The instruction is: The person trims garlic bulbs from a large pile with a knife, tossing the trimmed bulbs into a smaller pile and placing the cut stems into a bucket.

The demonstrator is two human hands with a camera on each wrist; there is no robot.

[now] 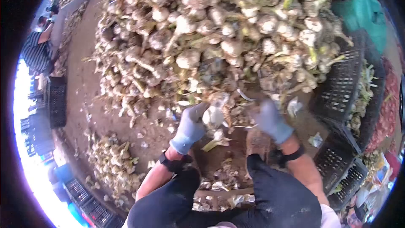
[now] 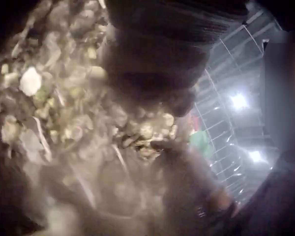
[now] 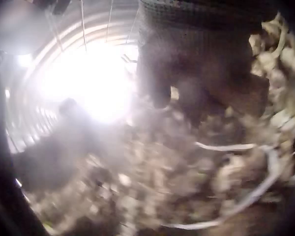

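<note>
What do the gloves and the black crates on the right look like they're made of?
The gloves: probably knitted or coated fabric, pale and matte, fitting closely with bluish cuffs; blur hides any weave. The black crates: most likely moulded plastic, dark and stiff, with regular rows of openings through the walls.

1. Brown, dusty floor (image 1: 80, 59), strewn with pale scraps.
2. Glaring white light (image 1: 31, 177) along the left edge.
3. At left, an upright black crate (image 1: 57, 101); below it, a row of dark crates (image 1: 88, 202) near something blue.
4. Upper left, a person in a striped top (image 1: 37, 55).
5. On the right, black slotted crates (image 1: 341, 84), with green cloth (image 1: 367, 17) above and a reddish heap (image 1: 386, 109) beyond.
6. Overhead, the left wrist view shows a grey ceiling (image 2: 226, 132) crossed by thin lines, with two bright lights (image 2: 238, 102).
7. The right wrist view shows curved ribbing (image 3: 44, 115) around white glare (image 3: 93, 83).
</note>
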